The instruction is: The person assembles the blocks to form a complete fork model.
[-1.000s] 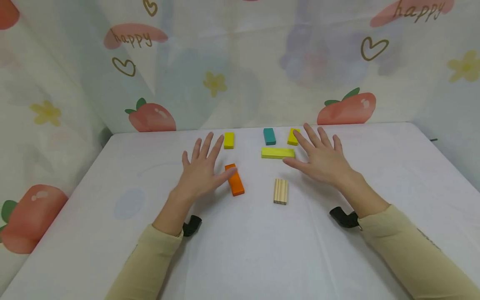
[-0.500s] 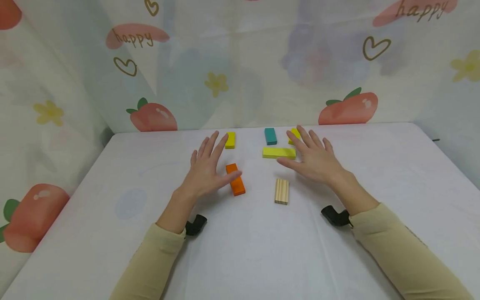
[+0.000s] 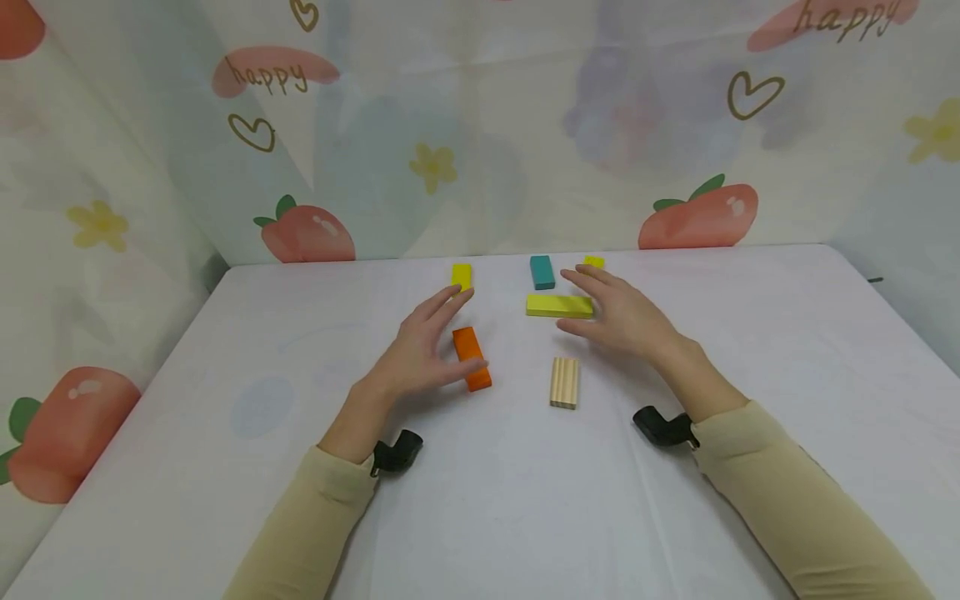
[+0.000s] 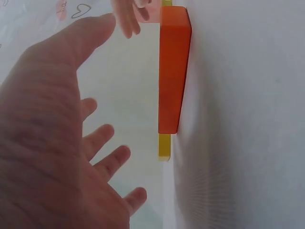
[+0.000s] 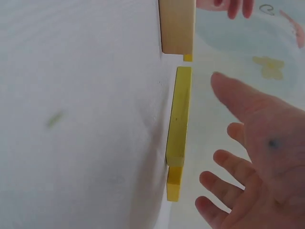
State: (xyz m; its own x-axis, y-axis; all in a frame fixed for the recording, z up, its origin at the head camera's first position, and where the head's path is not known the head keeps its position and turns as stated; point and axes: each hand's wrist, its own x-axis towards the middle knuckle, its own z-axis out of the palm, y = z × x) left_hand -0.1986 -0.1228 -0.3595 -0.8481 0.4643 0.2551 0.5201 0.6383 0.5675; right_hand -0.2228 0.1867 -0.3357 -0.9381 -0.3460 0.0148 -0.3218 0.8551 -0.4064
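In the head view my left hand (image 3: 412, 354) hovers left of an orange block (image 3: 468, 343), its thumb crossing in front of the block's near end. The left wrist view shows a gap between that hand and the orange block (image 4: 173, 71). My right hand (image 3: 633, 318) is held over the right end of a long yellow-green block (image 3: 555, 306); the right wrist view has the fingers apart from the yellow-green block (image 5: 178, 114). Both hands have fingers spread and hold nothing. A pale wooden block with stripes (image 3: 564, 383) lies between them, nearer the front.
Farther back lie a yellow block (image 3: 461, 273), a teal block (image 3: 542, 272) and another yellow block (image 3: 595, 261), partly behind the right hand. A white cloth covers the table (image 3: 517, 517). Black wrist cameras (image 3: 399, 452) sit by both sleeves, and a patterned curtain (image 3: 495, 192) stands behind.
Both hands have moved slightly inward and lowered, their fingers tilting toward the middle. The blocks stay where they were.
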